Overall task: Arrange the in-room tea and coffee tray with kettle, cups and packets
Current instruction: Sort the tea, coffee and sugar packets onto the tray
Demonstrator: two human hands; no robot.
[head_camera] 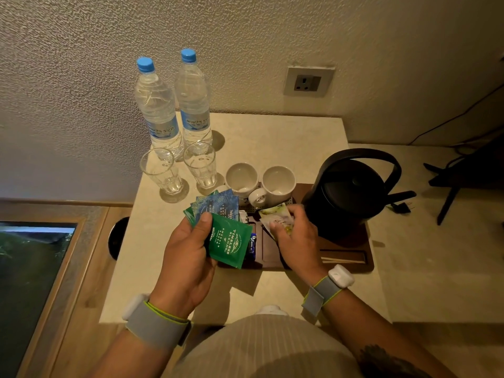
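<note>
Holding a fan of green and blue paper tea packets [228, 236] in my left hand [188, 257], fingers curled round them, above the worktop's [272, 137] front. Right hand [297, 238] pinches pale yellow-green sachets [276, 215] over the brown tray [351, 259], beside the black kettle [351, 195]; two white ceramic cups [259, 180] behind.

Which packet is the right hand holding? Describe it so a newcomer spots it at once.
Start at the black kettle on the brown tray. Just left of its base, the right hand pinches a pale packet with a yellow-green print. It is the only light-coloured one; the fan in the left hand is dark green and blue.
</note>
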